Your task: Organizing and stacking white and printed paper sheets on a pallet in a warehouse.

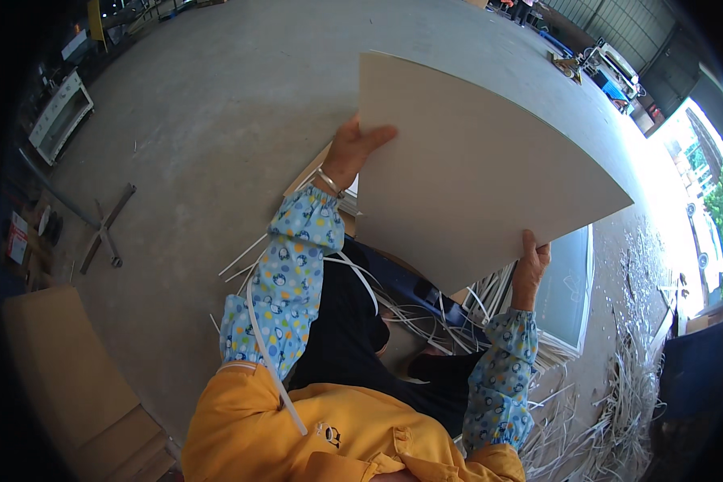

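A large, thin, plain beige sheet (474,169) is held up in front of me, tilted, its material not clear. My left hand (360,149) is closed on its left edge, with the thumb lying flat across the near face. At the lower right edge, my right hand (532,269) pinches the sheet with the thumb on the near side; the other fingers are mostly behind it. Below the right hand lies a stack of sheets with a blue-grey top (566,289). A dark blue elongated object (410,281) sits between my legs, partly covered by the sheet.
Thin white strips (446,329) tangle around my feet, and a large heap of shredded strips (618,418) spreads at the right. Flattened cardboard (72,369) lies at the lower left. A metal stand's crossed base (104,233) and a pale metal frame (62,118) stand further left.
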{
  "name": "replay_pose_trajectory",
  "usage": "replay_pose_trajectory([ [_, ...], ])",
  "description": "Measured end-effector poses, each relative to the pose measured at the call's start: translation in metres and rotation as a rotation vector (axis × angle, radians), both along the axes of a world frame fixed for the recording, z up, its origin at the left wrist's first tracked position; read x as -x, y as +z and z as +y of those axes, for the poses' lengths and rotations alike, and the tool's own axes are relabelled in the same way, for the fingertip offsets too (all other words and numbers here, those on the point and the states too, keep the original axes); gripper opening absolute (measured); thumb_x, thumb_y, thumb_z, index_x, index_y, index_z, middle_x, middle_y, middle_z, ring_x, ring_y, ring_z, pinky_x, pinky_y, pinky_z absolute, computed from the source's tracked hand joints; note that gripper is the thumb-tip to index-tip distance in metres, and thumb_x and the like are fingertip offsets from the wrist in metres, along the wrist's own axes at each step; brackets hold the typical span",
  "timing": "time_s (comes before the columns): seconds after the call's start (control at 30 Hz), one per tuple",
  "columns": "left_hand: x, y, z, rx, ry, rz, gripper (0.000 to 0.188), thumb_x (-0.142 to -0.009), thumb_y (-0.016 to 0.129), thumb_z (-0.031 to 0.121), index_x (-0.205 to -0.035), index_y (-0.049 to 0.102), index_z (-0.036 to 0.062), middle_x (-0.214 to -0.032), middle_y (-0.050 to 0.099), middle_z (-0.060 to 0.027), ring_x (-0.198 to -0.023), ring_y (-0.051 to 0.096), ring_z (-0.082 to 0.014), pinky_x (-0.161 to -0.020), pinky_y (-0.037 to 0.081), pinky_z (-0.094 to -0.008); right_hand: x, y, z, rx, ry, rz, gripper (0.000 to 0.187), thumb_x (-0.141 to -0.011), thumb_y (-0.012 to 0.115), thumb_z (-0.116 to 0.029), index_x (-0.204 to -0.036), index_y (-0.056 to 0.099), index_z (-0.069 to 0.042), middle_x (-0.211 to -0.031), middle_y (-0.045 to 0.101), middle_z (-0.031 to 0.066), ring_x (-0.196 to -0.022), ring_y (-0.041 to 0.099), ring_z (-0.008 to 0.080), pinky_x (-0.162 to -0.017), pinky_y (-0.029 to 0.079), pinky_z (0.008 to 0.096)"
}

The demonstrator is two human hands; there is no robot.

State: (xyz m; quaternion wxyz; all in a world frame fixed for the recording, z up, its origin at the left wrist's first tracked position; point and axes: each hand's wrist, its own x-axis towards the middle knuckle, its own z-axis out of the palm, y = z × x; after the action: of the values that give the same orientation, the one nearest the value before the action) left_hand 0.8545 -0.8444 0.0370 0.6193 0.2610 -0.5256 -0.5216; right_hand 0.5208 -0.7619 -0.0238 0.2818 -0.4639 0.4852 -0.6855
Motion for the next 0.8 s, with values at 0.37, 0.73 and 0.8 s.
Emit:
replay_pose_trajectory([
  [0.37, 0.009, -0.004, -0.002, -0.035, -0.002, -0.106, 0.03, -0.072, 0.069, 0.012, -0.097, 0.058, 0.0005, -0.09, 0.062, -0.0086, -0.08, 0.061, -0.0164, -0.071, 0.049, -0.0268, -0.004, 0.002, 0.003, 0.024, 0.033, -0.061, 0.028, -0.08, 0.062, -0.017, -0.101, 0.056, 0.0, -0.096, 0.058, 0.0063, -0.089, 0.054, 0.015, -0.082, 0.04, 0.027],
  [0.73, -0.025, 0.018, 0.01, 0.083, 0.409, -0.009, 0.062, -0.068, 0.072, 0.013, -0.118, 0.039, -0.0019, -0.109, 0.05, -0.0117, -0.099, 0.051, -0.0191, -0.083, 0.041, -0.0309, -0.058, 0.12, 0.004, 0.217, -0.021, 0.239, 0.015, -0.076, 0.062, -0.008, -0.088, 0.062, 0.001, -0.079, 0.062, 0.0053, -0.07, 0.057, 0.0116, -0.064, 0.045, 0.0244],
  [0.8, -0.046, 0.016, 0.004, 0.329, 0.895, -0.21, 0.072, -0.066, 0.074, 0.016, -0.122, 0.034, -0.0022, -0.115, 0.044, -0.0127, -0.103, 0.048, -0.0198, -0.086, 0.039, -0.0318, -0.08, 0.146, 0.01, 0.247, -0.005, 0.342, 0.015, -0.077, 0.063, -0.012, -0.085, 0.062, 0.0, -0.072, 0.063, 0.0055, -0.063, 0.058, 0.0109, -0.057, 0.046, 0.0251],
])
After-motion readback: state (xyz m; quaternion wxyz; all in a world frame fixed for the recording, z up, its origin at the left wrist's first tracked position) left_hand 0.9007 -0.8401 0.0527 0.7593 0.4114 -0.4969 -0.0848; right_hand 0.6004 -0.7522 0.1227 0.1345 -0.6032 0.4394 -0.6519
